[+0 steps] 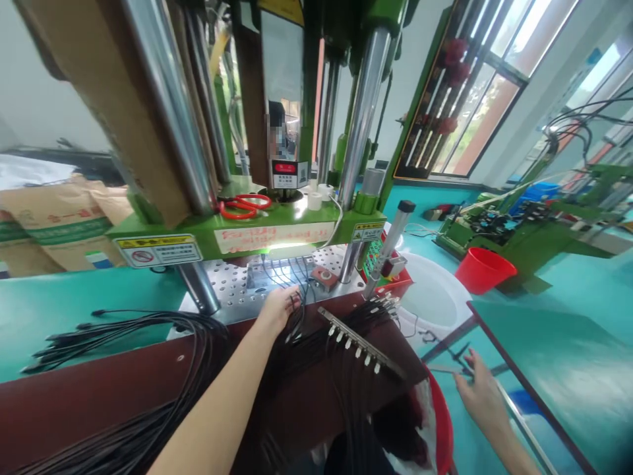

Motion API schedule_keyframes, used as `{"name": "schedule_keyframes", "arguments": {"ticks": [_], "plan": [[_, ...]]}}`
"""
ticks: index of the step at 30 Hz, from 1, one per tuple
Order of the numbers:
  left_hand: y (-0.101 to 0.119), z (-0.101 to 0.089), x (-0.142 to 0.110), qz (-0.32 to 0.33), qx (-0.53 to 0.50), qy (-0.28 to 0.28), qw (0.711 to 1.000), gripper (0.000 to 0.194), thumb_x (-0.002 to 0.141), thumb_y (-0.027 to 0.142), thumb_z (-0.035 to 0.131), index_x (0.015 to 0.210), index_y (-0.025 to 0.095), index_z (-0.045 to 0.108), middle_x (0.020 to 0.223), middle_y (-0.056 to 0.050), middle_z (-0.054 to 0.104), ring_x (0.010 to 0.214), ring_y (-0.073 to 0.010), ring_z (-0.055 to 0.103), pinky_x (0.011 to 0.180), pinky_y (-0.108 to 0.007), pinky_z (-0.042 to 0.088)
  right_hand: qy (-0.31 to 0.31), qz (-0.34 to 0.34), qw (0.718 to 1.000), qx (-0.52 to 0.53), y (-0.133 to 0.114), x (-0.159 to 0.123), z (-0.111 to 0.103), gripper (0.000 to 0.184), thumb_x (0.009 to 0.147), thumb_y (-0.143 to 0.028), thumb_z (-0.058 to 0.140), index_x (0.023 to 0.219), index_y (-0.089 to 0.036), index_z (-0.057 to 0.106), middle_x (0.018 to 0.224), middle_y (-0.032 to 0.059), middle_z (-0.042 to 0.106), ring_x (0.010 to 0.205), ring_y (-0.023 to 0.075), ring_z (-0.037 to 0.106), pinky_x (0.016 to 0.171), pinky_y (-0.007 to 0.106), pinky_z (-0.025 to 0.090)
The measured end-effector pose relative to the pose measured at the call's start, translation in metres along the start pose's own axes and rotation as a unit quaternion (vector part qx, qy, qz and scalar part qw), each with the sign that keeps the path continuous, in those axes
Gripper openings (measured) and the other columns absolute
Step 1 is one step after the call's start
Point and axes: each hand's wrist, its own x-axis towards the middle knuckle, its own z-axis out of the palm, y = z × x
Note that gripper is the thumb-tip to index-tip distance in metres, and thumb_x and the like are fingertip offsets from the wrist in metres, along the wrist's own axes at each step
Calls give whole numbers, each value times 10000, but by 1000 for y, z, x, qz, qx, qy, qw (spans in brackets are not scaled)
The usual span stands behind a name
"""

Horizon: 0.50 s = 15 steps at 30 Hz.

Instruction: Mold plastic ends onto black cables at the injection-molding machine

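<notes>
My left hand (283,309) is closed around several thin black cables (295,323) in front of the press. These cables lead up to a lit metal mould (279,274) on the perforated plate. Off to the right, my right hand (482,392) is held out low with a thin, black branched plastic piece (461,357) at its fingertips; the grip is partly blurred. Between the hands lies a metal bar fixture (361,343) with a row of silver connectors, their cables hanging over the table edge.
Bundled black cables (133,330) lie on the left. Red-handled scissors (244,206) rest on the green press (202,227). At right are a white tub (459,290), a red bucket (484,269) and a green tabletop (558,363). A red-rimmed container (442,422) stands below the bench.
</notes>
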Motion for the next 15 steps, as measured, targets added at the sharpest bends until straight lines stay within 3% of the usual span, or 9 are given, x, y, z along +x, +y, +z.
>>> {"name": "schedule_keyframes", "arguments": {"ticks": [1, 3, 5, 7, 10, 11, 15], "plan": [[3, 5, 5, -17, -13, -13, 1000, 132, 749, 164, 541, 872, 133, 509, 605, 0, 579, 543, -111, 575, 591, -242, 470, -9, 9, 1000, 10, 4, -2, -1, 522, 717, -401, 443, 1166, -135, 424, 1054, 191, 557, 979, 360, 541, 834, 536, 433], [7, 11, 12, -49, -28, -41, 998, 41, 787, 154, 478, 800, 128, 507, 645, -47, 609, 572, -136, 606, 590, -279, 501, -30, 18, 997, 64, -13, 6, -6, 450, 726, -386, 467, 1124, -175, 457, 1090, 187, 547, 974, 331, 556, 810, 493, 468], [9, 12, 16, -76, -51, -71, 993, 70, 806, 164, 457, 806, 127, 518, 730, -86, 640, 635, -167, 637, 603, -319, 523, -110, 4, 980, 164, -58, 27, -8, 296, 773, -341, 454, 1032, -208, 506, 992, 152, 599, 879, 275, 605, 742, 418, 514], [10, 11, 17, -93, -84, -91, 988, 92, 815, 170, 456, 842, 131, 535, 802, -101, 654, 686, -184, 651, 614, -336, 534, -251, -72, 932, 252, -119, 55, 2, 231, 843, -301, 383, 993, -201, 527, 888, 118, 637, 806, 233, 625, 712, 380, 526], [11, 10, 15, -101, -128, -102, 981, 103, 815, 154, 465, 865, 124, 550, 838, -111, 663, 724, -191, 657, 626, -327, 540, -349, -169, 884, 263, -217, 96, 48, 204, 818, -224, 481, 999, -221, 576, 792, 9, 652, 645, 141, 618, 624, 259, 526], [11, 10, 15, -98, -131, -105, 981, 101, 812, 146, 472, 868, 119, 552, 837, -115, 665, 726, -191, 657, 623, -318, 541, -343, -228, 889, 199, -247, 108, 68, 231, 812, -190, 500, 1034, -211, 563, 823, 0, 645, 667, 124, 610, 646, 246, 517], [13, 13, 12, -77, -136, -110, 982, 116, 803, 112, 480, 899, 108, 543, 827, -120, 670, 710, -192, 658, 603, -305, 540, -289, -276, 908, 129, -337, 153, 135, 245, 865, -249, 502, 1085, -146, 530, 1027, 70, 580, 848, 166, 581, 754, 356, 491]]}}
